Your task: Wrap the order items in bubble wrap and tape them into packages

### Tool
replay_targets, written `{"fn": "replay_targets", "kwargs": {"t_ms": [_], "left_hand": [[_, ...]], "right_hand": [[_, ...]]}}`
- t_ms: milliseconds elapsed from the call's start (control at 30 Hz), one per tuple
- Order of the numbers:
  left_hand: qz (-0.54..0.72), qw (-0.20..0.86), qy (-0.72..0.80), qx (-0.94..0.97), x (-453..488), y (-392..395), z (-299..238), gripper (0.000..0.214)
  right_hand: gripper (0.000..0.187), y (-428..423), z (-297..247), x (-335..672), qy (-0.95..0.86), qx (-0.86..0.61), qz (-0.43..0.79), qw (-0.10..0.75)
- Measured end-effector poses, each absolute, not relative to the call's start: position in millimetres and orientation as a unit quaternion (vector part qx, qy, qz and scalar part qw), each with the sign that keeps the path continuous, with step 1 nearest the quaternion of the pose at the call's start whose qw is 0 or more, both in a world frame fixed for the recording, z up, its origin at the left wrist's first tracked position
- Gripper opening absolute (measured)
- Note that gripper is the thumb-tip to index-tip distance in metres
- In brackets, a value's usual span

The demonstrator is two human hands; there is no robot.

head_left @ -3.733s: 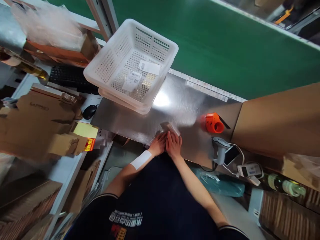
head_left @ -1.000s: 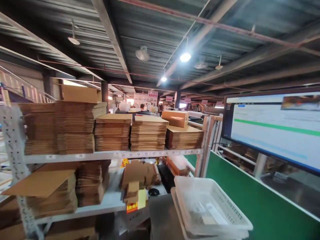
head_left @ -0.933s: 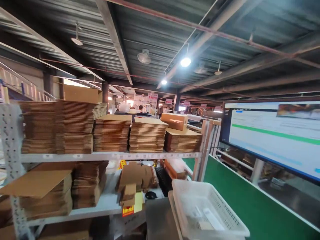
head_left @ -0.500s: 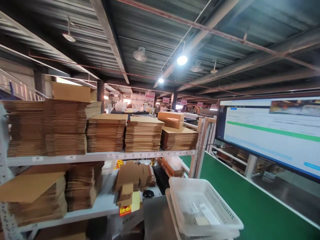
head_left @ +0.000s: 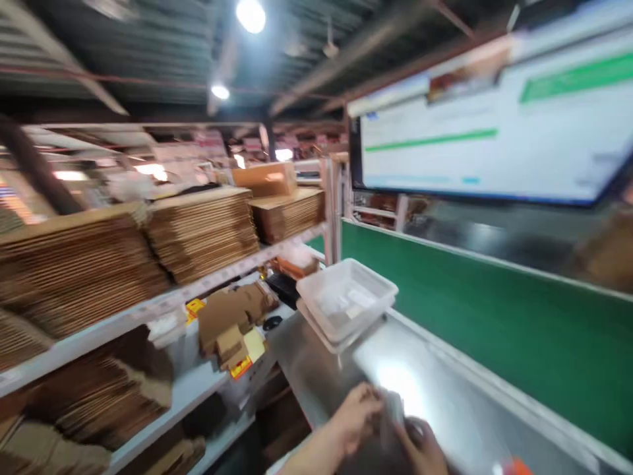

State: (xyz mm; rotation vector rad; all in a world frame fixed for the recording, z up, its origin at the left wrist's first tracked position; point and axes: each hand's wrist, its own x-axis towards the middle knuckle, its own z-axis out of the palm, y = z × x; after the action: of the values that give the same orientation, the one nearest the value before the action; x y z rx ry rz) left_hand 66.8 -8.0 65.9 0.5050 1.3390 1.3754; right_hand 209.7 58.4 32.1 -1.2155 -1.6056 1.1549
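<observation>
Both hands meet over the near part of a shiny metal table (head_left: 445, 402). My left hand (head_left: 359, 412) and my right hand (head_left: 426, 447) are pressed together around a small pale item (head_left: 394, 409) that is too blurred to name. Their fingers are smeared by motion. A stack of white plastic baskets (head_left: 346, 298) with paper slips inside stands further back on the table.
Flat cardboard stacks (head_left: 198, 227) fill the shelves on the left, with folded boxes (head_left: 232, 320) and a black mouse (head_left: 271, 323) below. A green conveyor belt (head_left: 494, 323) runs on the right under a large monitor (head_left: 494, 132). An orange object (head_left: 514, 467) peeks in at the bottom edge.
The view has swung down and right from the shelves and ceiling. The table and both hands have come back into view, still joined on a small item as 3.7 s ago.
</observation>
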Motion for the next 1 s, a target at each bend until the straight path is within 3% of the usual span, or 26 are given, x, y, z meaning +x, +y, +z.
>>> {"fn": "replay_targets", "kwargs": {"t_ms": [100, 200, 300, 400, 500, 667, 867, 1000], "left_hand": [[0.579, 0.525, 0.578, 0.235, 68.5, -20.2, 67.4, 0.050], [0.470, 0.653, 0.545, 0.235, 74.2, -14.6, 53.1, 0.058], [0.425, 0.734, 0.497, 0.183, 89.3, -15.6, 30.1, 0.060], [0.442, 0.728, 0.495, 0.171, 101.1, -19.6, 12.4, 0.054], [0.454, 0.694, 0.529, 0.180, 102.3, -16.8, 3.2, 0.047], [0.477, 0.656, 0.556, 0.182, 89.9, -5.6, 7.9, 0.049], [0.519, 0.634, 0.548, 0.168, 72.9, 7.5, 25.7, 0.048], [0.527, 0.620, 0.563, 0.148, 58.1, 19.7, 32.9, 0.038]], "right_hand": [[0.060, 22.8, 33.2, 227.2, -0.503, -0.477, 0.582, 0.425], [0.062, 2.5, 32.7, 235.9, -0.427, -0.471, 0.630, 0.446], [0.056, -16.0, 17.9, 245.1, -0.407, -0.492, 0.608, 0.473], [0.046, -28.6, -1.8, 264.8, -0.461, -0.540, 0.521, 0.475], [0.039, -16.9, -12.3, 294.0, -0.505, -0.673, 0.386, 0.379], [0.053, 53.8, -8.5, 327.8, -0.466, -0.817, 0.269, 0.208], [0.038, 96.5, 3.8, 327.8, -0.506, -0.781, 0.336, 0.145], [0.047, 70.4, 26.9, 337.6, -0.583, -0.640, 0.473, 0.164]]}}
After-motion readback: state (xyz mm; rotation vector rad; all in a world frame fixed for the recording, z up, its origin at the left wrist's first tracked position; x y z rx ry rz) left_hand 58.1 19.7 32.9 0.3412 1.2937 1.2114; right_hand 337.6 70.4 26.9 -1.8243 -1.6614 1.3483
